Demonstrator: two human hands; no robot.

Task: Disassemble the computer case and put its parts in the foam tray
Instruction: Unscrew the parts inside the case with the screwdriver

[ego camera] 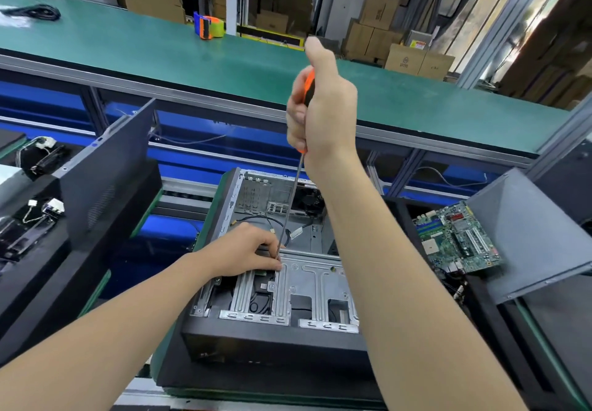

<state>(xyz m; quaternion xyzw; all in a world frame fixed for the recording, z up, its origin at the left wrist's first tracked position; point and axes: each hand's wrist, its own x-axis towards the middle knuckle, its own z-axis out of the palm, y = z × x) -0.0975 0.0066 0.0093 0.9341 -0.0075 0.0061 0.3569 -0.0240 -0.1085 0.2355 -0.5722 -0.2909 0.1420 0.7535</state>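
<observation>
The open computer case [272, 337] lies on its side in front of me, its metal drive bracket [315, 285] facing up. My right hand [320, 112] grips the orange and black handle of a long screwdriver [290, 208], held nearly upright, with the tip down at the bracket's left edge. My left hand [248, 250] rests on the case there and pinches the shaft near the tip. Loose cables [275, 221] lie inside the case behind the bracket. A green motherboard [458, 237] lies to the right on a dark tray.
A black side panel [102, 173] leans upright at the left, a grey panel [528, 234] lies tilted at the right. Black trays at the far left hold wired parts [41, 215]. A green bench [160, 45] behind carries a tape dispenser [208, 27] and a black cable [35, 13].
</observation>
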